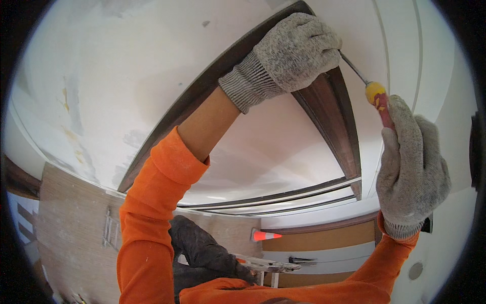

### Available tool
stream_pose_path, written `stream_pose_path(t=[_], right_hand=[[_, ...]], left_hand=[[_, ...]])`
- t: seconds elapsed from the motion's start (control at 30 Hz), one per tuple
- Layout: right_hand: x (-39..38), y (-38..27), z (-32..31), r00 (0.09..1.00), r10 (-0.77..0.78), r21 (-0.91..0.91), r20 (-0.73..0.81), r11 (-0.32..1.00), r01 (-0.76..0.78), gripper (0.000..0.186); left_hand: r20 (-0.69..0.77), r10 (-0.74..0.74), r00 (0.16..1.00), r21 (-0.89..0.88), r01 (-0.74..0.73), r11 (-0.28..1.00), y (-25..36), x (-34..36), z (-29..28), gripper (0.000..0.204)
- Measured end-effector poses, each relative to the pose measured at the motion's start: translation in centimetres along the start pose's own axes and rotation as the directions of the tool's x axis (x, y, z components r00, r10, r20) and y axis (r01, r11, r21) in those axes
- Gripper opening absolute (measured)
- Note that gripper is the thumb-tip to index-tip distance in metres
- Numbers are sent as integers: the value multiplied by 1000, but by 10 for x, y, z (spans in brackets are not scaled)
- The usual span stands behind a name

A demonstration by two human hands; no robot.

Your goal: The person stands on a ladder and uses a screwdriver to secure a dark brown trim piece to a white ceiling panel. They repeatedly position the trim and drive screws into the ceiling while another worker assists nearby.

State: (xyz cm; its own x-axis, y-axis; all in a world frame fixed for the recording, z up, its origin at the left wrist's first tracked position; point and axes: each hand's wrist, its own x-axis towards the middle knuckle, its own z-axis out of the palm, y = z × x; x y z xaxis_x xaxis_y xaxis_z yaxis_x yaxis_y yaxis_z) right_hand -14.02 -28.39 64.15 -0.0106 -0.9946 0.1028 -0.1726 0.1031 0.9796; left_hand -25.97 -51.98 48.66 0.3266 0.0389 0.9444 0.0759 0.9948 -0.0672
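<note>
Screwdriver (378, 99), yellow and red at the handle, sits at the upper right of the head view, its metal shaft slanting up and left from the right hand (415, 157) to the left. The right hand grasps the handle, thumb on 1 side and fingers on the other. The left hand (299, 53) is bent over the top end of the dark wooden frame (331, 114), where its fingers curl beside the shaft's far end — I cannot tell whether they grip the shaft, a fastener or only the wood, since the tip is hidden. Good handling here probably means keeping shaft and wrist in 1 straight line, pressing evenly along it, and steadying the frame with the left palm. With the 2 hands this close, a slipping tip could catch the left fingers — best kept off its path.
</note>
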Motion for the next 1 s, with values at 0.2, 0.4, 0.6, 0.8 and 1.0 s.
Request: stream_pose_path(t=[0.2,0.4,0.6,0.8,1.0], right_hand=[[0,15,7,992,2,147,-122,989,16,48],[0,28,-5,984,-158,-82,-79,985,152,41],[5,21,-3,999,36,-52,-5,998,-36,38],[17,33,0,987,-55,97,-153,993,70,47],[4,7,0,995,-26,10,-100,1000,27,45]], left_hand=[[42,-30,999,-15,31,999,12,3,-3,13],[45,-12,999,-13,13,1000,5,4,-5,23],[7,-44,999,-5,44,999,11,-1,-3,21],[55,-50,997,58,47,997,3,2,-21,8],[62,-68,996,0,68,998,7,3,-17,11]])
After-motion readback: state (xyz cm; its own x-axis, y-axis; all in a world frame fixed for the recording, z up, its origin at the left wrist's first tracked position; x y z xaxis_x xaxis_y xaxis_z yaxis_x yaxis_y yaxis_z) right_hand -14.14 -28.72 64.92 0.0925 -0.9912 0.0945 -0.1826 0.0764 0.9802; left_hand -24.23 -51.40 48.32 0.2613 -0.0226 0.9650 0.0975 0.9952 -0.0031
